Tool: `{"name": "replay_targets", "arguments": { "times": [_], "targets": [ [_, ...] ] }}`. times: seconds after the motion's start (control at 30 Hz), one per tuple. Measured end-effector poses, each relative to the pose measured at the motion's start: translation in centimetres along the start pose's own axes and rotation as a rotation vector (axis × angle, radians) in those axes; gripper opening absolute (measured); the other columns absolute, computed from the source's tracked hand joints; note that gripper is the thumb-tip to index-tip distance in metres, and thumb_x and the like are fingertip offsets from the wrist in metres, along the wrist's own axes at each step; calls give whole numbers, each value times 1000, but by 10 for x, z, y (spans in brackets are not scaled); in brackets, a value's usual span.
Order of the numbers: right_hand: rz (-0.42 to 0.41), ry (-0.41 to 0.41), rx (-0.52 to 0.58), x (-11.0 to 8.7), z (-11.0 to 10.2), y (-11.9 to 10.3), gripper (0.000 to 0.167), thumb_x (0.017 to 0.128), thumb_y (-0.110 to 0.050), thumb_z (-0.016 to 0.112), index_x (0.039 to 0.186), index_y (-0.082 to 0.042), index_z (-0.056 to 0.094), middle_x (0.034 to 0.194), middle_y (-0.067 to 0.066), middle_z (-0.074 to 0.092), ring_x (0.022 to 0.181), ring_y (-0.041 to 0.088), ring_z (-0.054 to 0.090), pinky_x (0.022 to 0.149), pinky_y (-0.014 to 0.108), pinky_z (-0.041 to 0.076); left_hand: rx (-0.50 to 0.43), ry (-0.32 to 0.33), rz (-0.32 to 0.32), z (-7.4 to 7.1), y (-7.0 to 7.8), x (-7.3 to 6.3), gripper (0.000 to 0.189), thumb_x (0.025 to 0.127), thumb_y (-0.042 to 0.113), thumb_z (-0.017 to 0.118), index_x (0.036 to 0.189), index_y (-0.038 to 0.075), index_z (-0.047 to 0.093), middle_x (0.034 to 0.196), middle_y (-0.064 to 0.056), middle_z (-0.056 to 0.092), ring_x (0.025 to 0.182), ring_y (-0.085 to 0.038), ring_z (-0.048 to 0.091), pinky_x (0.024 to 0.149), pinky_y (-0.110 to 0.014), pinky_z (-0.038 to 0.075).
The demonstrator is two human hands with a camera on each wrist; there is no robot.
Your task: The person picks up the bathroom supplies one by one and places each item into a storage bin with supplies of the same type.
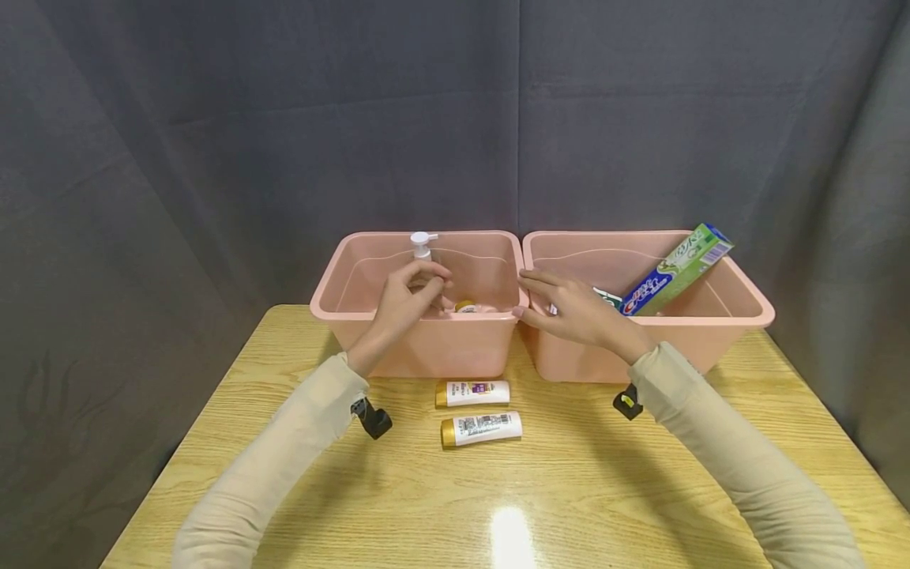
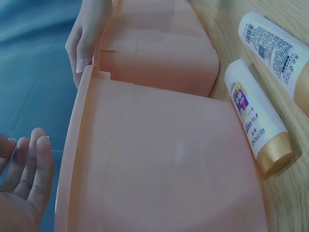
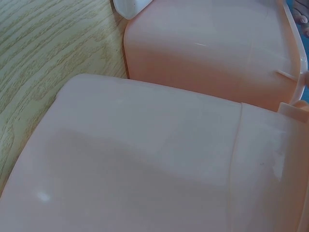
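My left hand [image 1: 405, 304] hovers over the front rim of the left pink bin [image 1: 434, 348], fingers loosely bent with nothing seen between them. A white pump-top bottle [image 1: 423, 246] stands inside that bin, and a gold-capped item [image 1: 465, 306] lies low near its front. Where the two bins meet, my right hand [image 1: 572, 312] rests at the rims, fingers extended leftward and thumb at the left bin's front corner. Below that palm is the right pink bin [image 1: 590, 359]. Inside leans a green and blue toothpaste box [image 1: 671, 273], beside a dark green and white item [image 1: 607, 298].
Two white tubes with gold caps lie on the wooden table in front of the left bin, the nearer tube [image 1: 483, 427] label up and the farther tube [image 1: 475, 393] close to the bin wall. A grey curtain [image 1: 426, 118] hangs behind the bins.
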State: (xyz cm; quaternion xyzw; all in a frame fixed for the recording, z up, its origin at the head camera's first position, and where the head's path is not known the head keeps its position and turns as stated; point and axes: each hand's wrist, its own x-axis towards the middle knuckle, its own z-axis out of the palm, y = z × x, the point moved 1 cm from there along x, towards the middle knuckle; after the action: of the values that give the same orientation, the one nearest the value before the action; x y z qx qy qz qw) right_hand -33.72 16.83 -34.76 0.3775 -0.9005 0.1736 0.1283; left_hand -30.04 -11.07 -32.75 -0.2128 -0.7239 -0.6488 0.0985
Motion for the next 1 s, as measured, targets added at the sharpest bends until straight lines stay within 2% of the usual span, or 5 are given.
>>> {"name": "replay_targets", "arguments": {
  "times": [0.07,0.17,0.27,0.47,1.0],
  "targets": [
    [-2,4,-6,0,0,0,66,97,-47,59,142,0,51,146,16,49,135,37,43,111,52,34,-4,-14,9,2,1,0,16,98,-2,55,108,-14,60,97,-23,67,66,-20,71,62,-32,60],
    [-7,9,-10,0,0,0,65,96,-47,59,142,0,52,146,16,49,135,37,43,112,51,33,-15,-37,20,4,1,-1,17,97,-4,55,108,-16,59,94,-21,67,67,-24,70,63,-34,60],
    [-9,8,-13,0,0,0,65,97,-47,58,142,0,52,146,16,49,135,37,43,112,51,33,3,-53,30,5,1,-2,16,97,-4,56,107,-16,59,91,-15,68,66,-21,69,63,-35,60],
    [-13,7,-16,0,0,0,65,97,-47,58,142,-1,52,146,16,49,135,37,43,112,51,33,50,-66,23,7,-1,-5,15,97,-2,57,106,-13,62,90,-16,69,65,-15,68,62,-35,60],
    [-13,9,-23,0,1,0,64,97,-46,58,142,-1,52,146,16,49,135,36,44,112,51,33,137,-91,73,8,3,-13,13,95,-6,56,103,-9,65,89,-16,69,67,-30,69,59,-36,60]
  ]
}}
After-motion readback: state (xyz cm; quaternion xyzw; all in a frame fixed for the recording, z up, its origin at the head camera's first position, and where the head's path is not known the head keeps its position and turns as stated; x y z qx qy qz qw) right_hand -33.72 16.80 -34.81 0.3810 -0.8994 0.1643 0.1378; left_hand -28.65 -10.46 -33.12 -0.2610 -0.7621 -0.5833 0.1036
